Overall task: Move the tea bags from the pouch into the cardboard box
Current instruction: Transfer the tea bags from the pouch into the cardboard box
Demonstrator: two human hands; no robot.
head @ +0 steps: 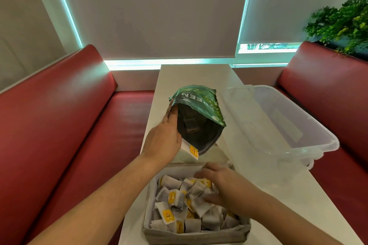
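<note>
Red booth seats (65, 125) flank a narrow white table (199, 77) below drawn window blinds. On the table, the left hand (161, 141) grasps the green pouch (199, 113) by its open mouth, tilted toward the camera, with one tea bag (190, 150) pinched against its rim. Just below, the cardboard box (195, 233) holds a heap of tea bags (179, 203); the right hand (225, 187) rests on them, fingers spread, grasping nothing. A clear plastic tub (278, 125) sits beside the pouch.

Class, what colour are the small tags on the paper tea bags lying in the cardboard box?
Yellow-orange tags on white paper tea bags, seen in the head view.
</note>
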